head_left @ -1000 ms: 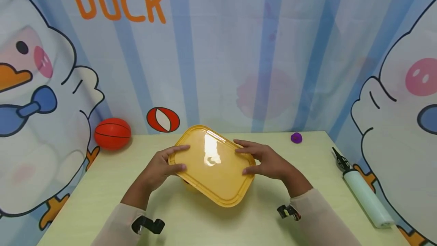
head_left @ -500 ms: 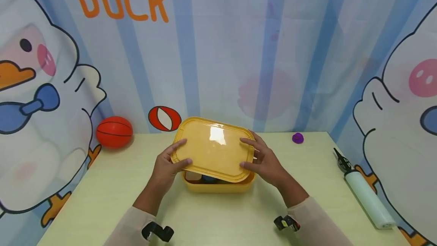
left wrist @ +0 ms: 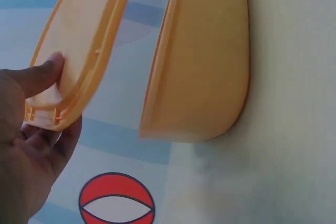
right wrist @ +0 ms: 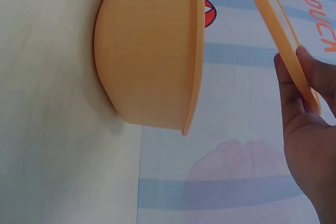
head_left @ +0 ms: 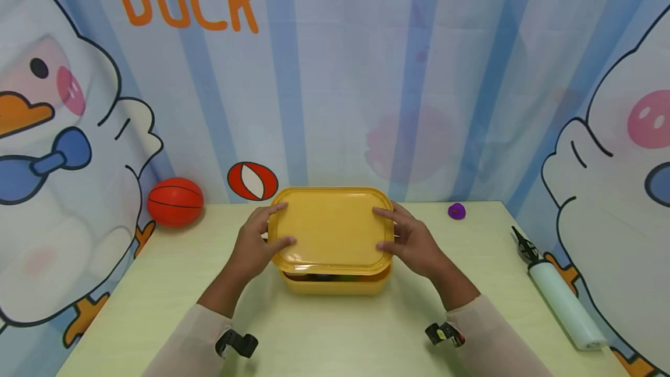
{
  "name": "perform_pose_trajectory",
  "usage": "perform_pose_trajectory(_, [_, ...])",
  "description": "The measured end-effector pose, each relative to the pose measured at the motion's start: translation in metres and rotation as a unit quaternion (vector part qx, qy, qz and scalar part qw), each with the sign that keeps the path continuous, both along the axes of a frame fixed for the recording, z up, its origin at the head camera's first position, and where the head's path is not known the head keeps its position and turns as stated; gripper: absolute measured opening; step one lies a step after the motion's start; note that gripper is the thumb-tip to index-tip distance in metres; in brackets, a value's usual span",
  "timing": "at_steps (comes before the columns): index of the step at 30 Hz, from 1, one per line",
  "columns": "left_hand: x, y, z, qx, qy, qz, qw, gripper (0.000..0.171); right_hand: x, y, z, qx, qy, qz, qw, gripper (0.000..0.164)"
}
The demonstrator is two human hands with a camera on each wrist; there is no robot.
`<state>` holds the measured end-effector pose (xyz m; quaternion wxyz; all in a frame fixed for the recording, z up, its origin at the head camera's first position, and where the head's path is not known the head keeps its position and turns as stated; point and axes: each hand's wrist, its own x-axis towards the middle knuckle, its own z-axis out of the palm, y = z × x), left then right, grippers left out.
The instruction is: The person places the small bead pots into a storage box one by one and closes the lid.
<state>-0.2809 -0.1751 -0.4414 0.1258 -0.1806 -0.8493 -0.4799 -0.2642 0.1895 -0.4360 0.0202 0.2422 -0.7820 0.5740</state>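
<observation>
A yellow rectangular lid (head_left: 332, 228) is held level across both hands, above a yellow plastic box (head_left: 335, 287) on the table. My left hand (head_left: 256, 244) grips its left end, thumb on top and fingers beneath. At the other end my right hand (head_left: 413, 243) pinches the edge in the same way. Both wrist views show a gap between the lid (left wrist: 79, 40) and the box (right wrist: 149, 51). Through the narrow opening at the front, dark and coloured contents peek out; most of them are hidden under the lid.
A red ball with black lines (head_left: 175, 202) sits at the table's back left corner. Near the back right is a small purple object (head_left: 456, 211). A pale green hand pump (head_left: 565, 304) with a black nozzle lies along the right edge. Printed curtains surround the table.
The lid was tilted, its right end lower toward me; it has turned level and square over the box. Both hands have turned with it, keeping their hold. The box's front has come into view.
</observation>
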Motion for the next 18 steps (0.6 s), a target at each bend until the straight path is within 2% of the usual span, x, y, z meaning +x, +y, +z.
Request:
perform_pose_trajectory(4, [0.001,0.01,0.007,-0.066,0.048,0.055,0.9951,0.083,0.002,-0.004,0.002,-0.018,0.004,-0.026,0.999,0.058])
perform_pose_trajectory(11, [0.012,0.025,0.015,-0.136,0.08,0.113,0.9811,0.1,0.003,-0.008,-0.001,-0.028,0.019,-0.052,0.998,0.057])
perform_pose_trajectory(14, [0.013,0.027,0.016,-0.158,0.092,0.133,0.974,0.105,0.002,-0.01,-0.001,-0.03,0.03,-0.061,0.997,0.053])
perform_pose_trajectory(18, [0.013,0.032,0.016,-0.159,0.099,0.149,0.9709,0.101,0.001,-0.015,-0.001,-0.006,0.054,-0.111,0.992,0.044])
